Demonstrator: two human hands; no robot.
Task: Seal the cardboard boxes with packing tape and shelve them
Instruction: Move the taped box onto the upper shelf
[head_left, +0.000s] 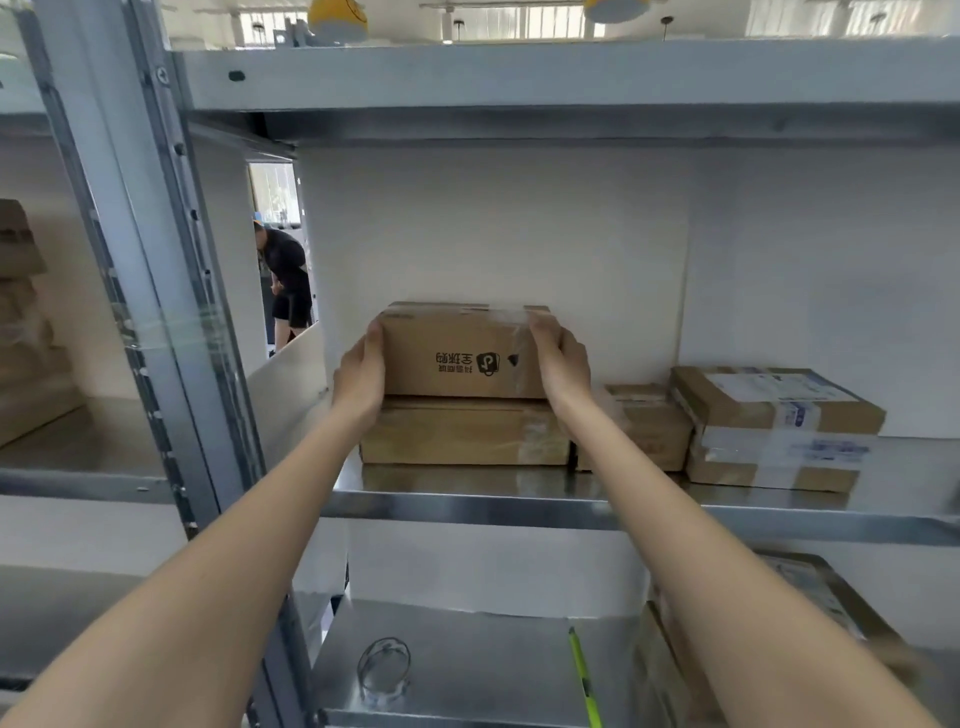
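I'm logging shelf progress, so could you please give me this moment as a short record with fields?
held box: printed box, taped on top, print upside down
left hand: left hand grips its left end
right hand: right hand grips its right end
under it: flat box, touching
shelf: middle shelf, metal
to the right: small box, then labelled box
lower shelf: tape roll, green pen

My metal shelf (467, 506) has a flat brown box (462, 436) sitting directly on it, a smaller box (639, 431) just right of it, then a taped stack of boxes (774, 431) furthest right. Lower shelf (467, 670): tape roll (384, 667), green pen (584, 675).
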